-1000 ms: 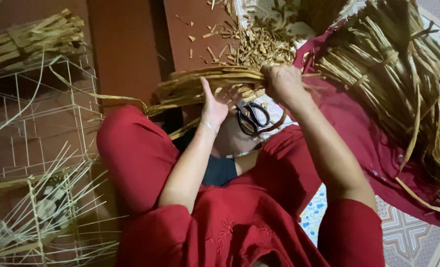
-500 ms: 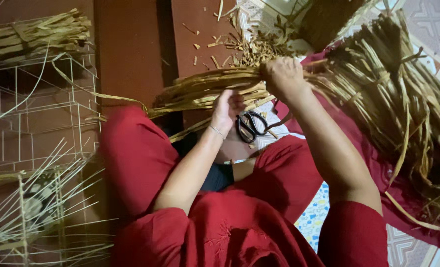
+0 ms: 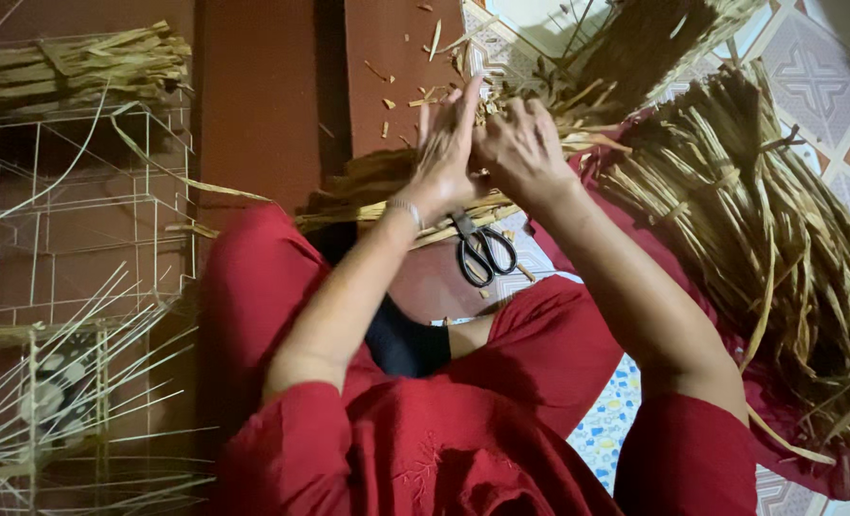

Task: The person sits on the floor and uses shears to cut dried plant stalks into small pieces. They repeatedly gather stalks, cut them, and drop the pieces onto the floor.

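Both of my hands meet over a bundle of dried straw strands point(image 3: 368, 186) that lies across my lap. My left hand point(image 3: 449, 153) has its fingers stretched up and presses on the bundle with the palm. My right hand point(image 3: 520, 153) curls around the strands beside it. Black scissors point(image 3: 482, 250) lie just below the hands, untouched. A large heap of the same dried straw point(image 3: 769, 239) rests on red cloth to my right.
White wire frames point(image 3: 91, 248) stand at the left, with a tied straw bundle point(image 3: 72, 67) on top and thin sticks point(image 3: 72, 411) below. Straw scraps point(image 3: 415, 86) litter the reddish floor ahead. Patterned tiles point(image 3: 817, 76) show at top right.
My left hand rose from below the bundle up beside my right hand. The view shifted so the hands sit higher and closer together.
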